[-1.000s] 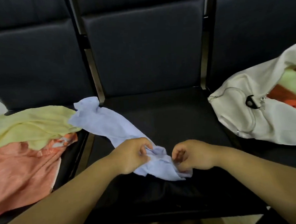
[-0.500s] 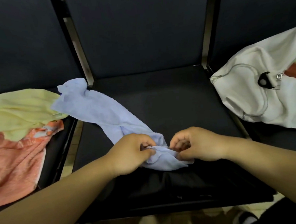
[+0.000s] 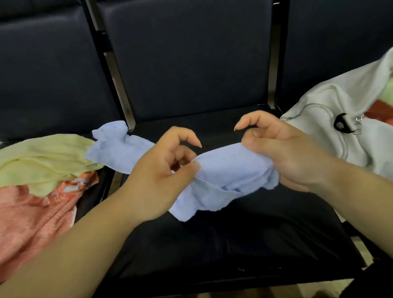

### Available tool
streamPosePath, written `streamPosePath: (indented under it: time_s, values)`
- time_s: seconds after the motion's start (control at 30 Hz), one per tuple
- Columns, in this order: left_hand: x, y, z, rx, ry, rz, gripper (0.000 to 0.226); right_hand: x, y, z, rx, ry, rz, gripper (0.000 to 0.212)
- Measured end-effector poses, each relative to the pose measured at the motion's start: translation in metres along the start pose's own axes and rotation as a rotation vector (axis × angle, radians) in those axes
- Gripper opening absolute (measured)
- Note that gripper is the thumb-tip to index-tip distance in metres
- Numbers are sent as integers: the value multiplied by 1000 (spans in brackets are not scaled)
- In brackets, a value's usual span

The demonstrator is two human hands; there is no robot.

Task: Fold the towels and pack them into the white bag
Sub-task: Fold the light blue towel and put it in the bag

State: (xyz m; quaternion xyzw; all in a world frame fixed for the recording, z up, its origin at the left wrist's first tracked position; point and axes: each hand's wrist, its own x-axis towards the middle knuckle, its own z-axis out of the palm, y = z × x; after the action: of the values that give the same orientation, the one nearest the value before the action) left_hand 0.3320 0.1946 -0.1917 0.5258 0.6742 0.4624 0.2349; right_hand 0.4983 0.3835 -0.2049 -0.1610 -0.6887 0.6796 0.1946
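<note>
Hanging just above the middle seat [image 3: 218,238], a pale blue towel [image 3: 233,167] is pinched at its near end by both hands, apparently so that an edge can be found and pulled straight before the first fold is made. The cloth is caught between the thumb and curled fingers of the left hand [image 3: 160,173], and it is clamped under the thumb of the right hand [image 3: 289,153]; the forefinger of each is lifted clear. A short span is drawn taut between the two grips, and a loose flap is left drooping toward the middle seat's front.

The towel's far end is trailed off the left side of the middle seat, where it is laid against a yellow towel [image 3: 37,161] heaped over an orange towel [image 3: 23,217], a pile judged to be waiting its turn. The white bag [image 3: 326,123] is slumped to the right of the middle seat with its mouth open, presumably placed within reach for packing. Green and red-orange cloth [image 3: 385,114] is glimpsed inside, which suggests that part of the work is done. The middle seat is thought to be reserved as the folding surface.
</note>
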Motion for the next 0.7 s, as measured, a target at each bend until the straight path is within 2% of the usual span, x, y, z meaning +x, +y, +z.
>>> streamPosePath:
  time_s: [0.1, 0.2, 0.27, 0.33, 0.4, 0.47, 0.53, 0.63, 0.7]
  values:
    - [3, 1, -9, -87, -10, 31, 27, -4, -4, 5, -26, -34, 44, 21]
    - [7, -3, -15, -174, -29, -45, 28, -6, -1, 8, -159, -19, 68, 27]
    - [6, -6, -16, -94, -173, -83, 37, -5, 0, 10, -197, -3, 100, 27]
    - [4, -10, -14, 84, -341, -98, 45, -4, 0, 12, -167, 10, 134, 25]
    - [3, -13, -10, 244, -410, -147, 48, -4, -1, 13, -111, 7, 145, 23]
    - [3, -13, -3, 363, -365, -148, 35, -5, -4, 14, -58, -16, 137, 22]
    - [3, -15, 7, 449, -209, -76, 16, -6, -7, 15, 8, -55, 140, 23]
    - [2, -23, 20, 673, 45, 42, 37, -8, -11, 13, 59, -190, 142, 14]
    - [3, -26, 25, 752, 79, 67, 31, -9, -12, 9, -7, -280, 138, 11]
